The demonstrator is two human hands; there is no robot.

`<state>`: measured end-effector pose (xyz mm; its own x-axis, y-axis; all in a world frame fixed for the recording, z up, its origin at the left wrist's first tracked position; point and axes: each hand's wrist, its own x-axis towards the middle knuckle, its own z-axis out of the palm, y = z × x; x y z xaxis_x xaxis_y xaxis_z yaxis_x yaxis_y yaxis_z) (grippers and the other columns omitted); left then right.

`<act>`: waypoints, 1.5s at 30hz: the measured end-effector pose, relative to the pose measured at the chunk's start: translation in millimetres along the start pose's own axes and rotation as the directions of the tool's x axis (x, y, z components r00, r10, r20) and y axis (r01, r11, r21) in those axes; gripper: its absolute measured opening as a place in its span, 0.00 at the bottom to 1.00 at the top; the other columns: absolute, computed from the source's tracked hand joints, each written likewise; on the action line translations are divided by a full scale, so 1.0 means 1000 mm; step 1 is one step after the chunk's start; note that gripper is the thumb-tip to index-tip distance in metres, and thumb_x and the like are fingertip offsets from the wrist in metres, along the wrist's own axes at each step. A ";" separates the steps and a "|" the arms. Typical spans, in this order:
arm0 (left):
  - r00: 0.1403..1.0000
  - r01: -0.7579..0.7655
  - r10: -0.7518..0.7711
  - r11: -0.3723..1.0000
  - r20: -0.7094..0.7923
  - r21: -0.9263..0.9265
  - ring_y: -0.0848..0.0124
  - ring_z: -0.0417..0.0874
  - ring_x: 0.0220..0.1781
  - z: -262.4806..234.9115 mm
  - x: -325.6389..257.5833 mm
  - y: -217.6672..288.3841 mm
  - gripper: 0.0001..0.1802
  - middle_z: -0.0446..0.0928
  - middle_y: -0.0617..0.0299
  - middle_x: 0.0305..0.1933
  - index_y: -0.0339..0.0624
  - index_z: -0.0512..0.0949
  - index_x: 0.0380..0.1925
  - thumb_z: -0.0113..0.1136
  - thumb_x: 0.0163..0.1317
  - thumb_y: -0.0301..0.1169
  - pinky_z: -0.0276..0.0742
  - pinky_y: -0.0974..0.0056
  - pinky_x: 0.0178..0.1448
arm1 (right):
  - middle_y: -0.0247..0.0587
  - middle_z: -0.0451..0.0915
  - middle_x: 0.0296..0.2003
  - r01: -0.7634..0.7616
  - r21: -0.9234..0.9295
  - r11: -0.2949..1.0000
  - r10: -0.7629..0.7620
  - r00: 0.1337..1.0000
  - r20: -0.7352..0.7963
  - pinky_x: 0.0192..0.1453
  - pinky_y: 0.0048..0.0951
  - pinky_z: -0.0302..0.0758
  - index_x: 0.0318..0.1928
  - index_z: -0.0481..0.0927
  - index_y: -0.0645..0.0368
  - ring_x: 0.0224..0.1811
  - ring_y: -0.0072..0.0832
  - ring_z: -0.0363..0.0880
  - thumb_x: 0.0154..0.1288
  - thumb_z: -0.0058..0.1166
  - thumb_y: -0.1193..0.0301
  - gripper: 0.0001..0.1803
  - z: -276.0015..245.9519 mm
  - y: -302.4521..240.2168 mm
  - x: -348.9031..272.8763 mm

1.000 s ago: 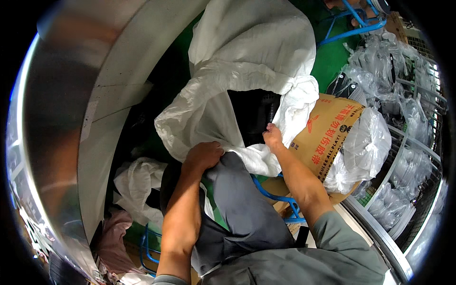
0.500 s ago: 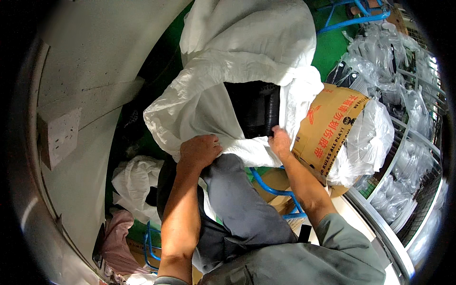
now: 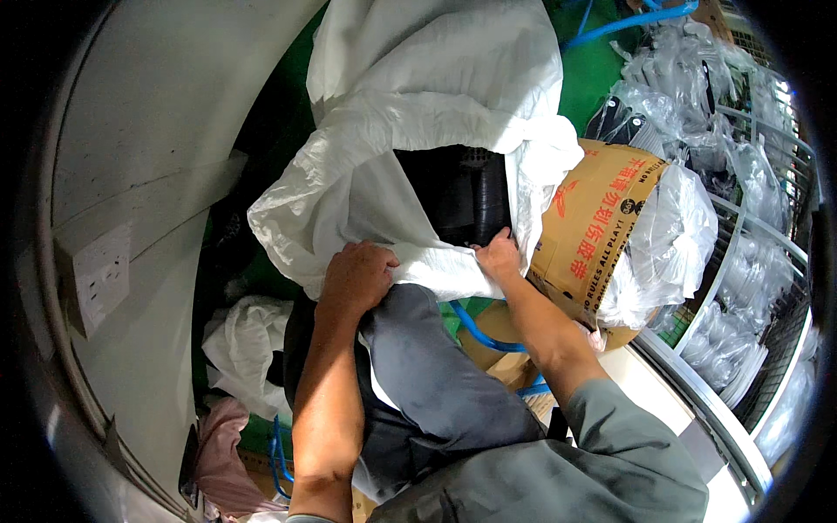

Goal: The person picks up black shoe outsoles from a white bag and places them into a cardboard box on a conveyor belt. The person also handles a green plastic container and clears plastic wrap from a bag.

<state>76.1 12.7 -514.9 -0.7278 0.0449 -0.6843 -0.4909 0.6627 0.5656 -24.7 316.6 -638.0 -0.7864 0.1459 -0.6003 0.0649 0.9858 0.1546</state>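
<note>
A large white woven sack [image 3: 436,52] stands in front of me with its mouth gaping toward me and its rim folded outward. Deep in the mouth lie shiny black things [image 3: 458,196], one with a ribbed or rolled edge; their kind is unclear. My left hand [image 3: 356,277] is closed over the sack's near rim, just above my grey-trousered knee [image 3: 405,322]. At the near right of the mouth, my right hand [image 3: 500,254] pinches the rim, its thumb beside the black contents. The fingertips of my left hand are partly hidden in the cloth.
A brown carton [image 3: 584,227] with a clear plastic bag [image 3: 663,240] stands right of the sack. Beyond it, a wire rack [image 3: 728,261] holds plastic-wrapped goods. Blue tubular frames [image 3: 488,336] show below and at the top. A pale wall with a socket box [image 3: 103,277] runs along the left.
The whole view has shifted slightly, so the sack and carton sit further left in it. My right hand has moved a little inward along the rim; both hands keep hold of the sack.
</note>
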 end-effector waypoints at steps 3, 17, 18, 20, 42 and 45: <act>1.000 -0.011 0.012 0.999 0.015 -0.045 0.50 0.82 0.54 0.002 0.002 -0.001 0.13 0.82 0.49 0.49 0.46 0.86 0.44 0.61 0.60 0.33 0.76 0.50 0.61 | 0.71 0.72 0.59 -0.068 -0.022 0.997 0.069 0.996 0.061 0.67 0.45 0.73 0.68 0.50 0.77 0.62 0.58 0.74 0.48 0.74 0.46 0.63 0.014 -0.001 0.008; 0.997 -0.042 0.034 0.994 -0.075 -0.105 0.51 0.83 0.51 0.005 0.001 0.005 0.12 0.83 0.51 0.47 0.48 0.87 0.41 0.56 0.64 0.32 0.79 0.49 0.58 | 0.66 0.77 0.50 0.092 0.014 0.996 -0.089 0.986 -0.141 0.58 0.49 0.78 0.74 0.48 0.68 0.54 0.58 0.79 0.49 0.71 0.57 0.60 -0.007 0.006 -0.005; 0.996 -0.049 0.041 0.993 -0.075 -0.103 0.50 0.83 0.52 0.004 0.002 0.007 0.12 0.83 0.50 0.47 0.48 0.87 0.41 0.56 0.65 0.32 0.79 0.50 0.58 | 0.69 0.75 0.53 0.092 0.055 0.994 -0.085 0.989 -0.117 0.59 0.51 0.77 0.77 0.48 0.59 0.53 0.59 0.79 0.49 0.69 0.57 0.60 -0.014 0.011 -0.003; 0.996 -0.058 0.051 0.993 -0.076 -0.098 0.50 0.83 0.52 0.002 0.002 0.010 0.12 0.83 0.50 0.47 0.47 0.87 0.42 0.56 0.66 0.32 0.79 0.50 0.58 | 0.68 0.75 0.52 0.148 0.085 0.985 -0.141 0.986 -0.093 0.59 0.52 0.76 0.77 0.48 0.57 0.52 0.59 0.79 0.50 0.69 0.58 0.59 -0.023 0.016 0.001; 0.997 -0.070 0.067 0.995 -0.044 -0.069 0.50 0.83 0.51 -0.005 0.009 0.030 0.12 0.82 0.47 0.46 0.47 0.86 0.45 0.59 0.63 0.32 0.77 0.50 0.59 | 0.64 0.82 0.47 0.115 0.235 0.965 -0.105 0.993 -0.054 0.58 0.48 0.77 0.67 0.62 0.66 0.52 0.56 0.82 0.45 0.77 0.61 0.51 -0.064 0.022 0.000; 0.996 -0.078 0.073 0.990 -0.046 -0.113 0.50 0.82 0.53 -0.001 0.013 0.032 0.12 0.82 0.47 0.49 0.46 0.85 0.45 0.59 0.63 0.32 0.77 0.51 0.61 | 0.63 0.83 0.46 0.183 0.245 0.952 -0.168 0.982 -0.083 0.56 0.48 0.77 0.65 0.67 0.63 0.51 0.57 0.82 0.44 0.77 0.65 0.47 -0.077 0.028 -0.018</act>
<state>50.3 34.0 -504.8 -0.7831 0.0592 -0.6191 -0.4836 0.5680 0.6660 -56.3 335.4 -562.0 -0.8342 -0.0290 -0.5508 0.0683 0.9855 -0.1553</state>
